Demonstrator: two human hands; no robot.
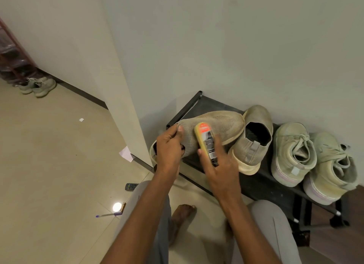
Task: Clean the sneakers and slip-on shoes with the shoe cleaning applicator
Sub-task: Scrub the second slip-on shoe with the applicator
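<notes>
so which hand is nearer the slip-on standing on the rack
Right. The right hand, gripping the shoe cleaning applicator, sits just left of the standing slip-on shoe. The left hand is farther left, holding the other slip-on by its heel opening.

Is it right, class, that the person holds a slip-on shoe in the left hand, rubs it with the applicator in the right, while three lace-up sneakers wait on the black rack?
Not quite. The head view shows two lace-up sneakers on the black rack, plus a second slip-on. The rest stands.
</notes>
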